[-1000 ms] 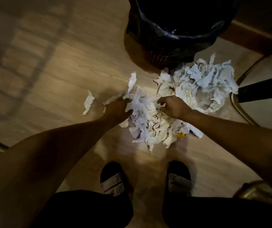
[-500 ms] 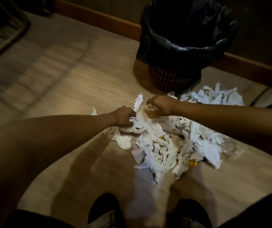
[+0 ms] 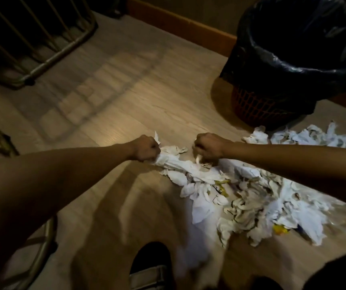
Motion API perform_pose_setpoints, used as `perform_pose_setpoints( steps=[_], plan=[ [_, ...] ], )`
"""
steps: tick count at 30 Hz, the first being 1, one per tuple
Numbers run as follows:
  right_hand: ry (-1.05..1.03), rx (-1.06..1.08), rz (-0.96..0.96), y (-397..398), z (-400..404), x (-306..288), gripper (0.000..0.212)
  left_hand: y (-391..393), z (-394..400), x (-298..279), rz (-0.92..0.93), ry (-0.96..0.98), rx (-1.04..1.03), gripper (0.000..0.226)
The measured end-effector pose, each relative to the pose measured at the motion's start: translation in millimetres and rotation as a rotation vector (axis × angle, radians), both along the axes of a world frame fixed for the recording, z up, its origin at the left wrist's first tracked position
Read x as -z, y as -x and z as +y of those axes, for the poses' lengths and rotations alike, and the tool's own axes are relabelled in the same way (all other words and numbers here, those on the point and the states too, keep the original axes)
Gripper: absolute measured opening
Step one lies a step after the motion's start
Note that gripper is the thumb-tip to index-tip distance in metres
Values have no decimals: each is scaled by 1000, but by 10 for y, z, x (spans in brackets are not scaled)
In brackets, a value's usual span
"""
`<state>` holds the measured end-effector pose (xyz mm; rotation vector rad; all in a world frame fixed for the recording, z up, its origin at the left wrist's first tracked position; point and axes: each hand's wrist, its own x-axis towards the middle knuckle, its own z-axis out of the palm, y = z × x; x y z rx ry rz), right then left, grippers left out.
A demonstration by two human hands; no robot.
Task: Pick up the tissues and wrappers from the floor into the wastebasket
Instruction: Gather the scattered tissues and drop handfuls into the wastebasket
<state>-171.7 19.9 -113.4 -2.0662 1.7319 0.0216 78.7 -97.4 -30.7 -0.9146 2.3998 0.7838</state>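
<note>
Tissues lie heaped on the wood floor, the pile's long axis slanting from the fists down toward the right, just before the bin. Left hand is fisted on a white wad at the pile's near-left tip; right hand, apart, clenches paper too.

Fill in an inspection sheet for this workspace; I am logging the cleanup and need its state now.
Surface: wooden floor, lit in the middle, dim at the edges.
Job's things: pile of tissues with yellow wrappers on the floor; wastebasket with black liner stands beyond it.
Clutter: more tissues by the basket's base.
Grippers: left hand and right hand both closed on tissues.
Cables: nothing seen.
Surroundings: metal chair frame, baseboard, sandal.
</note>
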Motion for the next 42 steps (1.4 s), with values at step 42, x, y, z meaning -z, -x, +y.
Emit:
perform_pose_setpoints(
  steps=[42],
  plan=[
    [-263, -153, 164, -369, 617, -78, 55, 137, 237, 709, -356, 274, 174, 105]
  ],
)
